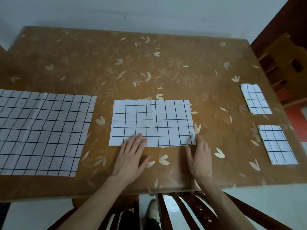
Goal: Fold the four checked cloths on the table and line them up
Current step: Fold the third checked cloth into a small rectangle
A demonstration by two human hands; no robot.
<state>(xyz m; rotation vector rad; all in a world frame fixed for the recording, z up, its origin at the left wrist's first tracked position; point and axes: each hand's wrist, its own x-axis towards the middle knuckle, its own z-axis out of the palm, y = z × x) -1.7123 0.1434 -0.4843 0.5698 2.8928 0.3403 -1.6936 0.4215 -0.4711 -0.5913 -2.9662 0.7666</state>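
Hands flat, nothing gripped. Left hand (131,156) lies open with fingertips on the near edge of the centre cloth (152,122); right hand (200,159) is open beside that cloth's near right corner, fingertips at or just touching the edge, too blurred to tell which. Neither pinches fabric. Judgement: palms are pressing the crease and squaring the near edge, which is why they sit on the hem and not at the corners.

Centre cloth looks folded once: a wide rectangle, half the depth of the open one, centre crease line visible. It probably needs more folding to match the finished pieces.

Left of the centre cloth: the unfolded cloth (41,133), fully spread, well apart, running off frame. Right of it, well apart: two small folded cloths, far one (255,98) and near one (277,144), lined up one behind the other along the table (149,63) edge.

So roughly two done, one in hand, one untouched.

Obstructions: none on the table between centre cloth and the folded pair. Chair back (182,211) sits below the near table edge, clear of the work.
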